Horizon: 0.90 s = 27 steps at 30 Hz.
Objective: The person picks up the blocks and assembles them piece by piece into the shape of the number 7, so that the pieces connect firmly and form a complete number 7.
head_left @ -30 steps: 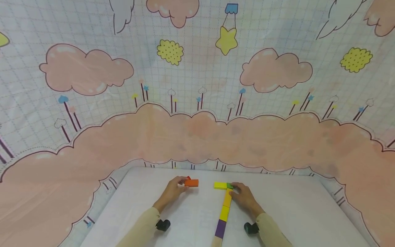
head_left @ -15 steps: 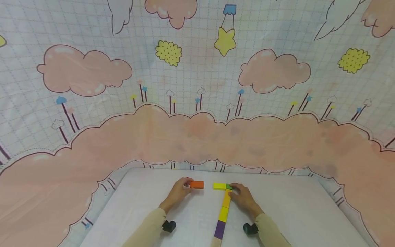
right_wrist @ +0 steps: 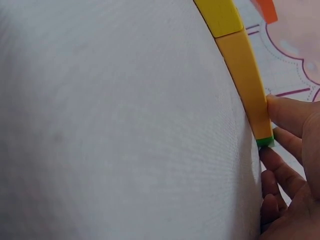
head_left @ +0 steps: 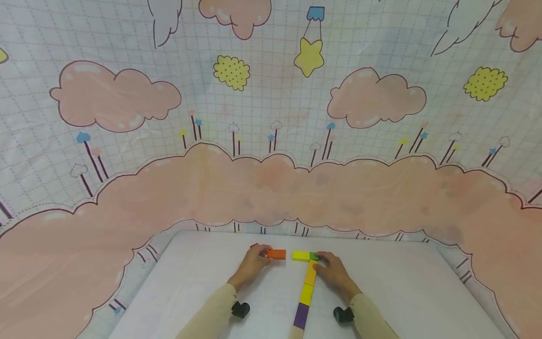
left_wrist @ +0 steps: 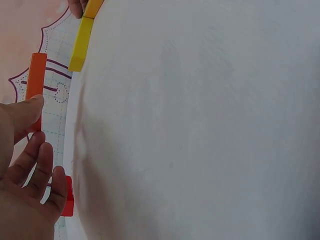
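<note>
My left hand point(head_left: 251, 264) pinches an orange block point(head_left: 277, 254) by its left end, thumb on the near side in the left wrist view. The block's free end points at a bright yellow block point(head_left: 301, 256), with a small gap between them. A green block point(head_left: 313, 256) adjoins that yellow block's right end. My right hand point(head_left: 335, 270) holds the corner there: its thumb touches the amber block point(right_wrist: 250, 80) and its fingers bend round the green one, partly hiding it. A red block point(left_wrist: 68, 197) lies behind my left hand, mostly covered in the head view.
From the corner a row runs toward me: the amber block, a yellow block point(head_left: 306, 294), a purple block point(head_left: 301, 315) and a tan block point(head_left: 296, 333) cut by the frame edge. The white tabletop point(head_left: 402, 282) ends at a cartoon-printed cloth point(head_left: 271, 188).
My left hand has carried the orange block rightward, narrowing the gap to the bright yellow block. The right hand stays at the green corner. The head view has shifted slightly.
</note>
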Motion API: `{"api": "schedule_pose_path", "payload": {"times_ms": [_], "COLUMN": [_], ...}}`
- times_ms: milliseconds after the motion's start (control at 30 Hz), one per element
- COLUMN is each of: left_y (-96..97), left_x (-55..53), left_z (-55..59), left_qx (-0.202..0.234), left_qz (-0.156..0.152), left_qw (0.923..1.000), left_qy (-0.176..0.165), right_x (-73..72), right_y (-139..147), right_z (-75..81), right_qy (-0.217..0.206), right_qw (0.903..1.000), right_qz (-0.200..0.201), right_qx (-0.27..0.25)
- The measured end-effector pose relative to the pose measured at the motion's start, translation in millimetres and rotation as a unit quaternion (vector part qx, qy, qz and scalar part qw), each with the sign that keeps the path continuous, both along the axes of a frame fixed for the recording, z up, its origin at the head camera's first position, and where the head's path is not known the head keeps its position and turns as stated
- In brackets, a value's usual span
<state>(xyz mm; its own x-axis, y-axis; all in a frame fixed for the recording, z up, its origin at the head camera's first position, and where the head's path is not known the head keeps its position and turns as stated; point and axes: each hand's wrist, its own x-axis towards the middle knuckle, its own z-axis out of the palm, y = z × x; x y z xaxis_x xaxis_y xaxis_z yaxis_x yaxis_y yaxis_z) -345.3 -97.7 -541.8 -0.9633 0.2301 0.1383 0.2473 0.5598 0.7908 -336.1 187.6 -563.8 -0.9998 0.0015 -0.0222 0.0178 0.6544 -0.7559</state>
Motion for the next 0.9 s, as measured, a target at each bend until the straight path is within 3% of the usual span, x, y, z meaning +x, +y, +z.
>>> {"api": "schedule_pose_path", "payload": {"times_ms": [200, 433, 900], "left_y": [7.3, 13.3, 25.0], "left_x": [-3.2, -6.8, -14.9], "left_z": [-2.5, -5.9, -12.8], "left_qx": [0.001, 0.001, -0.03], "left_qz": [0.002, -0.004, 0.025], "left_qw": [1.0, 1.0, 0.9992], "left_qy": [-0.009, 0.004, 0.006], "right_x": [-1.2, -1.5, 0.3], "right_y": [0.9, 1.6, 0.6], "right_z": [-2.1, -1.5, 0.7], "right_qy": [-0.004, -0.001, 0.0], "right_qw": [1.0, 1.0, 1.0], "right_qz": [-0.005, 0.003, 0.003], "right_qx": [0.001, -0.002, 0.002]}}
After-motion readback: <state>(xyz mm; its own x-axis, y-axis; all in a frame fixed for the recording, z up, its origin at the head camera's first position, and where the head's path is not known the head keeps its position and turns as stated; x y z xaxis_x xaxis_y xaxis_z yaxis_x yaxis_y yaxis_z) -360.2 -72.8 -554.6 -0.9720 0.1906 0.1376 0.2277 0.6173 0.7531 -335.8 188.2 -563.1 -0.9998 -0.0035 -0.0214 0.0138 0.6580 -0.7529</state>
